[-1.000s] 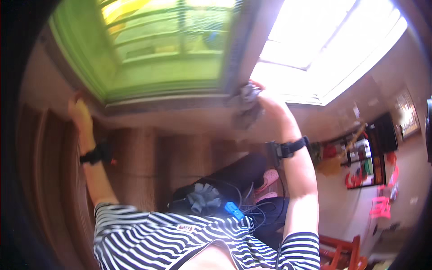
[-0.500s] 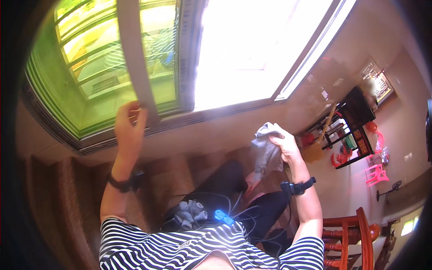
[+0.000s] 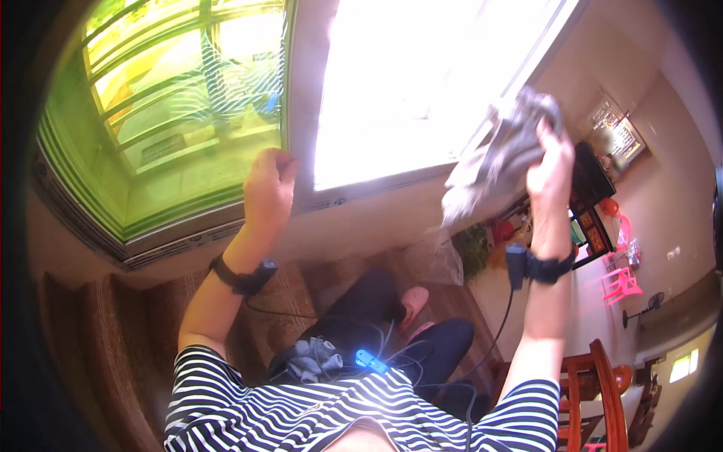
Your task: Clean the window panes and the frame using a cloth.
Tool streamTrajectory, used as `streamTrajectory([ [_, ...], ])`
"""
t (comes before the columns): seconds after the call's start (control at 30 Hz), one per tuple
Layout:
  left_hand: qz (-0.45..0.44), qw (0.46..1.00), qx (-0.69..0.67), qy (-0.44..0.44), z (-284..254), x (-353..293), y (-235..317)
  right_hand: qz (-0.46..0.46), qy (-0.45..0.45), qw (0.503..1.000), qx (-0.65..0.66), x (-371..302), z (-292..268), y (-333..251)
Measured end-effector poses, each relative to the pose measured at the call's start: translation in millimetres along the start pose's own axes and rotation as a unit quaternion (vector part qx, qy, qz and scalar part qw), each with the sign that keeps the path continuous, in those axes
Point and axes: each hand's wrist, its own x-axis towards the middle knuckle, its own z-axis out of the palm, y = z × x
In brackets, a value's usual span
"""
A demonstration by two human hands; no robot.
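My left hand (image 3: 269, 194) is closed, its curled fingertips at the upright edge of the window sash (image 3: 303, 143), beside the green-tinted pane (image 3: 173, 177). Just how the fingers meet the frame is partly hidden. On the right, my right hand (image 3: 553, 162) grips a crumpled grey cloth (image 3: 501, 154). The cloth hangs down and to the left, slightly blurred, in front of the bright window opening's lower right corner.
Brown steps (image 3: 113, 324) run along the left and below me. Cables and a glowing blue device (image 3: 369, 361) lie at my lap. A wooden railing (image 3: 602, 392) rises at lower right; a pink stool (image 3: 622, 285) stands beyond it.
The sash's upright frame has slid right, and my left hand has moved right with it. My right hand has lifted the cloth up and to the right, toward the bright opening.
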Motion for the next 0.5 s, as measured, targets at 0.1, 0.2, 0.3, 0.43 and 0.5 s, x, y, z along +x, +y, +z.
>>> streamTrajectory([
  [0.1, -0.029, 0.999, -0.004, -0.016, -6, 0, -5, -0.105, 0.004, 0.994, -0.003, 47, 77, -39],
  [0.2, -0.015, 0.999, -0.021, -0.019, -7, 3, -1, -0.321, 0.002, 0.944, -0.077, 91, 126, -44],
  [0.3, -0.023, 0.998, -0.039, -0.031, -3, 3, 2, -0.475, 0.01, 0.822, -0.316, 101, 151, -2],
  [0.43, -0.021, 0.999, -0.028, -0.022, -9, 0, -1, -0.503, -0.054, 0.761, -0.407, 52, 156, 84],
  [0.5, -0.027, 0.999, -0.023, -0.022, -11, 0, -2, -0.494, -0.072, 0.736, -0.457, 1, 138, 130],
])
